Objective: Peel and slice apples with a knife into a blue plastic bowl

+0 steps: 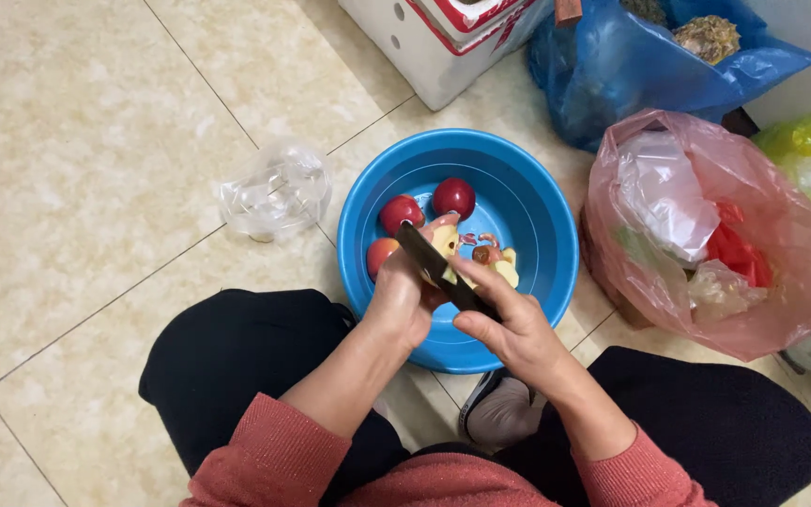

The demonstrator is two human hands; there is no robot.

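1. My left hand [401, 299] is closed around a pale, partly peeled piece of fruit [447, 242], with my fingers wrapped round it and my thumb up near the cut face.
2. My right hand [509, 324] is clamped on the handle of a dark-bladed knife [429, 263]; my forefinger lies along the back of the blade.
3. The blade runs up and to the left from my right hand and rests against the fruit in my left hand.
4. Both hands are over the near side of a round blue basin [537, 202], which stands on the beige tiled floor [77, 160] between my knees.
5. In the basin lie three red whole fruits: one [454, 197] towards the far side, one [401, 212] just beside it to the left, and a third [379, 253] partly hidden behind my left hand.
6. Pale cut pieces and scraps of peel [499, 261] lie in the basin just beyond my right fingertips.
7. To the left of the basin, near its rim, lies a crumpled clear plastic container [276, 192].
8. To the right stands a pink plastic bag [706, 235] stuffed with wrappings, close to the basin.
9. Beyond it are a blue plastic bag [631, 75] and a white box [429, 47] with red trim.
10. I wear dark trousers [237, 361] and reddish sleeves [279, 455].
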